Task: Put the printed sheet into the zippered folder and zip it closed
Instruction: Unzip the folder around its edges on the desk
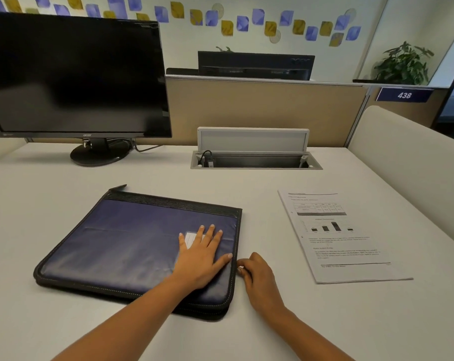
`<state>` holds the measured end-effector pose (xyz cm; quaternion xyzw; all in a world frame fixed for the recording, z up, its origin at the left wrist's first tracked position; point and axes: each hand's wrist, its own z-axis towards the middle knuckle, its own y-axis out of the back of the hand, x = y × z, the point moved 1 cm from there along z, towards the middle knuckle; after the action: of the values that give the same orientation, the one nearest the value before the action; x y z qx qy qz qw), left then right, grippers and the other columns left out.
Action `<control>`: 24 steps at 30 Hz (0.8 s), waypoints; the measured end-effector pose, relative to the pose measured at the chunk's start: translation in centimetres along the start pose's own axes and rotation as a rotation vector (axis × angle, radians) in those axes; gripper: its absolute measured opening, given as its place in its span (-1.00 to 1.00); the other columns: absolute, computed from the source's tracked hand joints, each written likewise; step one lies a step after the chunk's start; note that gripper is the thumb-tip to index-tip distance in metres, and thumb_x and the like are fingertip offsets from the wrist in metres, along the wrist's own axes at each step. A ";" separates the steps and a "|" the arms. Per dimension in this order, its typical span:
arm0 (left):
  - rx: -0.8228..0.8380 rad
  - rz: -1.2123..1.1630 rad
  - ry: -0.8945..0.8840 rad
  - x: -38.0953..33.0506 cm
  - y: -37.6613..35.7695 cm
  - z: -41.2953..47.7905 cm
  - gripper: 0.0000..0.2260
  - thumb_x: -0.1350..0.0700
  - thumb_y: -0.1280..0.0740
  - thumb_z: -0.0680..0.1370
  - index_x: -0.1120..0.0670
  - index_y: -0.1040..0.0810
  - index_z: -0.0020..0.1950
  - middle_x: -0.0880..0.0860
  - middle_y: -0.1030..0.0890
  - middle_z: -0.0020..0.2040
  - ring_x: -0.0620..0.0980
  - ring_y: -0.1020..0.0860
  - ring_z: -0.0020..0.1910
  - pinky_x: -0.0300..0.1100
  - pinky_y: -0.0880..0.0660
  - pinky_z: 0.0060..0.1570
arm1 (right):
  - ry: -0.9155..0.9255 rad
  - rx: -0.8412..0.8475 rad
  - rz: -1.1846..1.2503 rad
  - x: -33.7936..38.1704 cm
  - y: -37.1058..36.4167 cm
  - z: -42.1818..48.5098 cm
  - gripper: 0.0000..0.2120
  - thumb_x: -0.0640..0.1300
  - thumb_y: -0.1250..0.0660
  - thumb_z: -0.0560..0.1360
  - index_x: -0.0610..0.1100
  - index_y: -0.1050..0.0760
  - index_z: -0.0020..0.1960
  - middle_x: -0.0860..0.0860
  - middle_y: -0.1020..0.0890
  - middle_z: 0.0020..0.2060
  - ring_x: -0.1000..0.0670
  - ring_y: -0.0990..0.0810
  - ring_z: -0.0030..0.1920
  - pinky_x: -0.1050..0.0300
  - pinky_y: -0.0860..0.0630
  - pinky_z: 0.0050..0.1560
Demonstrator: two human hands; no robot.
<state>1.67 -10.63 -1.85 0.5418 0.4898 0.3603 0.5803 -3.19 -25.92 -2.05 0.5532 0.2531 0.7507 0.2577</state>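
In the lower middle of the frame, the folder (127, 241) has a dark blue cover of smooth cloth with a soft sheen, edged in black woven fabric with pale stitching. At the right, the sheet (351, 246) is white matt paper with black print. The desk (220, 178) under them is smooth, matt and off-white. At the upper left, the monitor (72, 74) is black plastic with a glossy frame. The cable box lid (252, 139) in the middle looks like matt grey metal; the partition (267, 108) behind is beige and cloth-like.
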 end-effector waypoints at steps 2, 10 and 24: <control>0.005 0.000 -0.068 1.1 0.2 -0.6 -0.40 -0.29 0.06 0.54 -0.09 0.13 0.51 -0.06 0.13 0.55 -0.06 0.18 0.51 0.16 0.25 0.42 | 0.002 -0.001 -0.020 -0.3 0.0 0.6 -0.81 -0.28 -0.20 0.53 -0.23 -0.58 0.03 0.19 -0.25 -0.33 0.03 -0.38 -0.17 0.35 -0.25 -0.19; 0.047 0.115 -0.152 4.4 0.9 -1.6 -0.13 -0.55 0.19 0.25 -0.18 0.23 0.47 -0.14 0.26 0.49 -0.08 0.26 0.49 0.28 0.40 0.31 | -0.181 -0.083 0.001 -2.2 1.8 5.4 -0.81 -0.31 -0.21 0.52 -0.35 -0.55 0.03 -0.08 -0.39 -0.24 -0.02 -0.43 -0.19 0.12 -0.48 -0.07; 0.047 0.159 -0.079 4.4 -0.6 -0.5 -0.05 -0.61 0.24 0.17 -0.18 0.31 0.46 -0.10 0.27 0.52 -0.02 0.31 0.48 0.49 0.36 0.17 | -0.177 -0.085 -0.027 -3.8 2.1 6.4 -0.81 -0.33 -0.23 0.50 -0.26 -0.59 0.03 -0.06 -0.44 -0.23 0.00 -0.44 -0.17 0.42 -0.29 -0.27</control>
<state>2.32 -6.42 -3.17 0.6064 0.4303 0.3721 0.5556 3.72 -29.41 -1.59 0.6024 0.2046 0.7054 0.3124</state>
